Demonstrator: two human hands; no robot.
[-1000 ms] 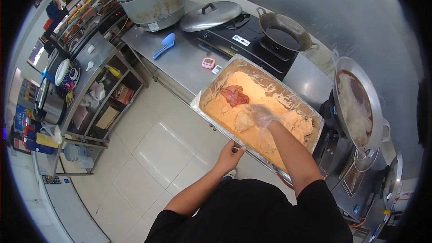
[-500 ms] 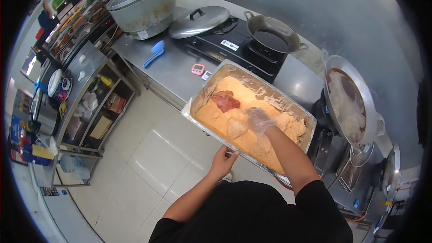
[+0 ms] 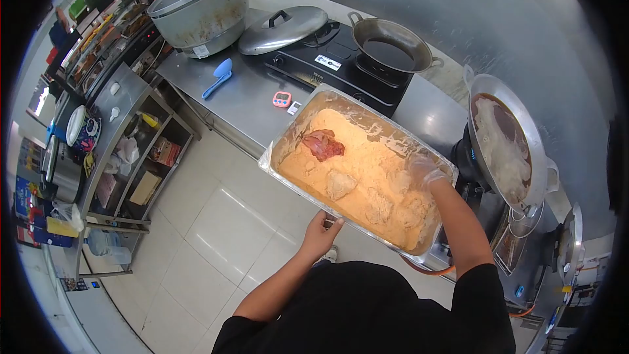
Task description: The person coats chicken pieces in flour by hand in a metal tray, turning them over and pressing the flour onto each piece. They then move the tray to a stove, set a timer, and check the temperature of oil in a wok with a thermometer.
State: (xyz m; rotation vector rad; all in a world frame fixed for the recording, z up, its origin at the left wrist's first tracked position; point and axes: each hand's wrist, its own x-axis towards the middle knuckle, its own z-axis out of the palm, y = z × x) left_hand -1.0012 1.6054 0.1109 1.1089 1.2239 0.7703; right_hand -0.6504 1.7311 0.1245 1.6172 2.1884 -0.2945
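Observation:
A deep metal tray of orange-tinted breading flour sits at the counter's edge. A raw red piece of meat lies uncoated on the flour at the left. Coated pieces lie nearer me, one a pale lump and another a floury piece. My left hand is closed at the tray's near edge, its fingertips partly hidden under the rim. My right hand, in a clear plastic glove, is over the flour at the tray's right end. Motion blurs its fingers, so their grip does not show.
Right of the tray, a large wok holds foaming oil. Behind it are a smaller pan of dark liquid, a black stove, a metal lid and a big pot. A blue spoon and red timer lie leftward.
My right hand has moved from the tray's middle to its right end, uncovering a coated piece near the middle. My left hand stays at the near rim.

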